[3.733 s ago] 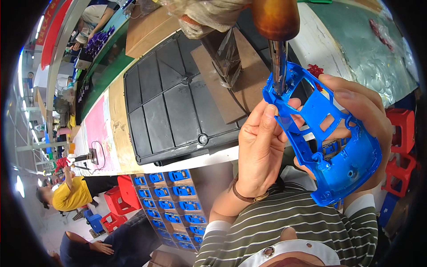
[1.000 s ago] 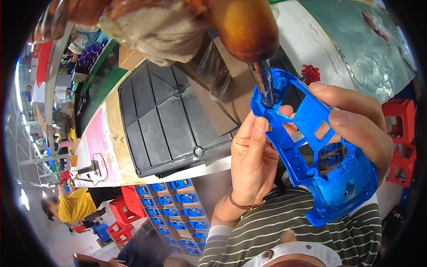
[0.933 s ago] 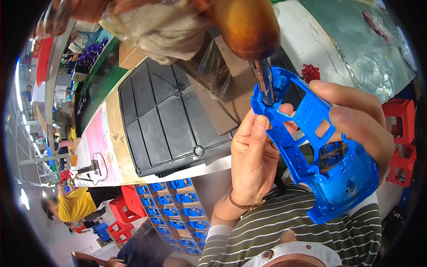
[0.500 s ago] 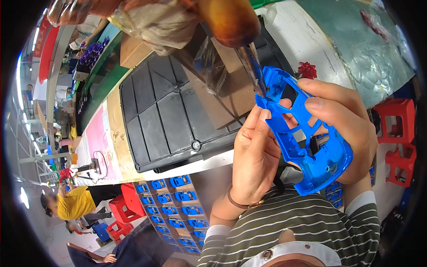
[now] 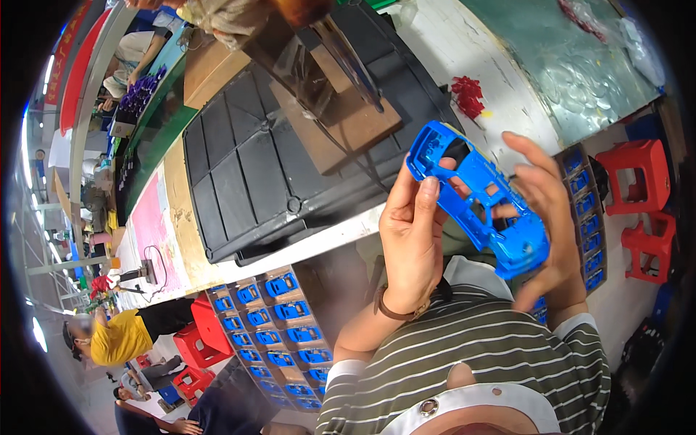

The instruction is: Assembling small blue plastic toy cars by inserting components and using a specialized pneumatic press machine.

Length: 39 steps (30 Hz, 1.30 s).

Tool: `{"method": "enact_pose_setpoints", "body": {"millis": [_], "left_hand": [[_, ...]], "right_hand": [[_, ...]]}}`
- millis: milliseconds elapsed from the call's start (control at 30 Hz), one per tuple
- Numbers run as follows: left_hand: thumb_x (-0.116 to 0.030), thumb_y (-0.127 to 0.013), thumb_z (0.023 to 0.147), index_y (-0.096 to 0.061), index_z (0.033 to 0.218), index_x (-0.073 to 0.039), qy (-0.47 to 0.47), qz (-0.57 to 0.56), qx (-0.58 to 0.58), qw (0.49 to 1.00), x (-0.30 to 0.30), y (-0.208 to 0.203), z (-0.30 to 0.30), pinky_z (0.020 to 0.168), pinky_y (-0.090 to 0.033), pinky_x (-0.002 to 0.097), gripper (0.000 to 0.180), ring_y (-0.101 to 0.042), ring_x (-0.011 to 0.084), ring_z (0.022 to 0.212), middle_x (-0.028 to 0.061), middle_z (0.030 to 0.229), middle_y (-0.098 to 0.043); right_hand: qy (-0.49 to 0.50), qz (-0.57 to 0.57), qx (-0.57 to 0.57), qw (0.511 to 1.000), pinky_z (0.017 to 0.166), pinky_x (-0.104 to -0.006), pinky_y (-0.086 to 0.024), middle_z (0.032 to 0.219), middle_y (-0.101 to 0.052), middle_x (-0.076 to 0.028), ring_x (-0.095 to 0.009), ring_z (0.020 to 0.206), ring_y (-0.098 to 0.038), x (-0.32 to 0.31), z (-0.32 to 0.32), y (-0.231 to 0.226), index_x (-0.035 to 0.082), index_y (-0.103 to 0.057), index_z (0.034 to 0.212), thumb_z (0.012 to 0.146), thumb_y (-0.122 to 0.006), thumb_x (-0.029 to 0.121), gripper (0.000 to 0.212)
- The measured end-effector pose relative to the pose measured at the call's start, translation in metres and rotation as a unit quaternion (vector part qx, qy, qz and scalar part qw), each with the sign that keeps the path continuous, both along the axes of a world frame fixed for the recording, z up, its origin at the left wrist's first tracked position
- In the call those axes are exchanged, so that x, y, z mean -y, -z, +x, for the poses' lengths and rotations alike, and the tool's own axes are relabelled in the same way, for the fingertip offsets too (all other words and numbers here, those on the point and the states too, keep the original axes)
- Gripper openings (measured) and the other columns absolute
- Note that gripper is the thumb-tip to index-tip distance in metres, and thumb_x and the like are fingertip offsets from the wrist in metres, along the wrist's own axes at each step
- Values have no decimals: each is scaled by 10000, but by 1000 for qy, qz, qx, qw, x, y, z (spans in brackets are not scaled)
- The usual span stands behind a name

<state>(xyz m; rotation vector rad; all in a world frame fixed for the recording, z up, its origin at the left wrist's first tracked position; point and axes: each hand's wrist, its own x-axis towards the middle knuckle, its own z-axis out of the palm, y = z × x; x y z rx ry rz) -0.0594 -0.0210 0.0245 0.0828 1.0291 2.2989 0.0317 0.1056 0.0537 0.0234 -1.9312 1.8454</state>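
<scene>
My left hand [image 5: 415,239] pinches a glossy blue plastic toy car body shell [image 5: 475,192] at its upper left end, thumb on the near edge. The shell is tilted, its window openings and hollow inner side in sight. My right hand [image 5: 554,217] is along the shell's right side with fingers spread apart and thumb low; part of it is hidden behind the shell. Up and left of the shell, a metal rod [image 5: 349,65] slants down from a brown rounded handle [image 5: 304,9], its tip over a brown wooden board [image 5: 355,127].
A black ribbed plastic crate [image 5: 243,163] lies under the board. Red small parts [image 5: 467,96] rest on the white tabletop [image 5: 500,87]. Trays of blue shells [image 5: 279,319] stand below left, others [image 5: 589,217] at right. Red stools [image 5: 634,174] stand beyond; a person in yellow [image 5: 119,337] is at left.
The blue shell has come away from the metal rod's tip, moving slightly down the view. My right hand has loosened from it and spread its fingers. My left hand keeps its grip.
</scene>
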Motion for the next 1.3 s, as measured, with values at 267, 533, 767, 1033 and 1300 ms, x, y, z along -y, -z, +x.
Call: {"method": "enact_pose_setpoints", "body": {"millis": [267, 533, 767, 1033, 1300], "left_hand": [[-57, -479, 926, -411, 1306, 38, -66, -186, -260, 945, 17, 22, 45, 874, -450, 273, 397, -582, 155, 953, 114, 1138, -578], [-206, -441, 937, -344, 1346, 48, 36, -80, -274, 958, 53, 27, 45, 965, -384, 308, 492, -508, 204, 1134, 192, 1243, -516], [-288, -791, 666, -463, 1251, -3, 100, -172, -312, 929, 105, 27, 46, 888, -448, 313, 729, -559, 214, 1038, 146, 1131, -575], [-234, -815, 582, -544, 1153, -6, -44, -369, -406, 835, 221, 54, 99, 839, -460, 340, 672, -586, 309, 954, 166, 1047, -593], [-164, -784, 688, -578, 1102, 13, -467, -396, -49, 789, 354, 76, 188, 813, -469, 275, 495, -565, 136, 954, 65, 1048, -605]], "right_hand": [[-145, -338, 189, 911, 750, -302, -508, 1151, -500, -136, -175, 907, -595, 16, 55, 41, -51, -248, 1364, 911, -511, 262, 610], [-78, -87, 166, 979, 1002, -315, -329, 1276, -467, -140, -209, 1189, -440, 26, 60, 38, -18, -330, 1349, 789, -657, 187, 680], [-29, 369, 98, 924, 923, -394, -410, 1217, -535, -160, -333, 1082, -534, 37, 65, 54, 26, -469, 1245, 617, -726, 112, 684], [-316, 436, 8, 842, 845, -385, -438, 1120, -562, -189, -345, 956, -565, 112, 14, 56, -3, -510, 1179, 661, -713, 191, 590], [-378, 427, -72, 818, 985, -425, -346, 1292, -439, -197, -363, 1193, -419, 193, -19, 50, -8, -431, 1273, 669, -710, 198, 696]]}}
